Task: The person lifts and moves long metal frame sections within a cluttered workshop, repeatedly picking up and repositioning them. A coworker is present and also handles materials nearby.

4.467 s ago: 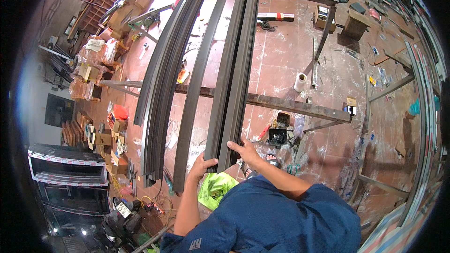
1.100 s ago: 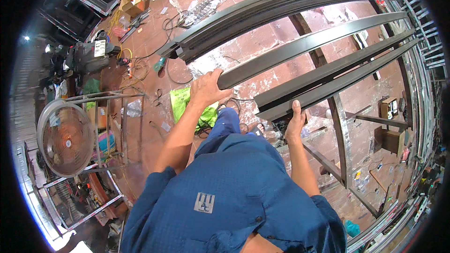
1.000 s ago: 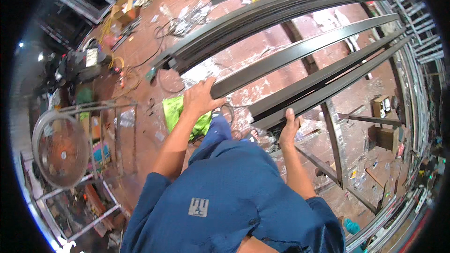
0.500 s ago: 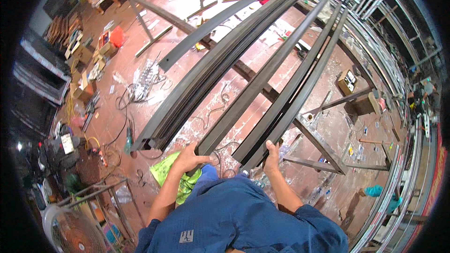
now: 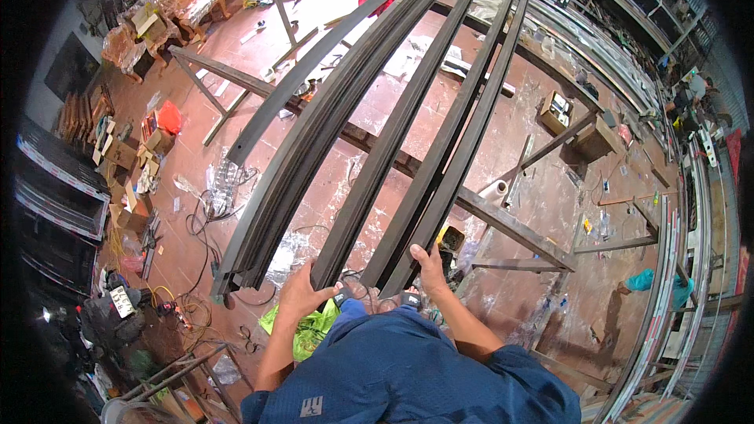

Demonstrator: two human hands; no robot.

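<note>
Dark bars [image 5: 314,118] run near to far across the frame [image 5: 510,224]. We reach forward, both forearms [image 5: 276,349] converging from the near edge. Our left hand [image 5: 302,290] cups the middle bar [image 5: 381,153] at its near end, thumb pointing right, grip closed around it. Our right hand [image 5: 428,273] clasps the right bar [image 5: 438,210] near its end, thumb on top, fingers partly hidden.
</note>
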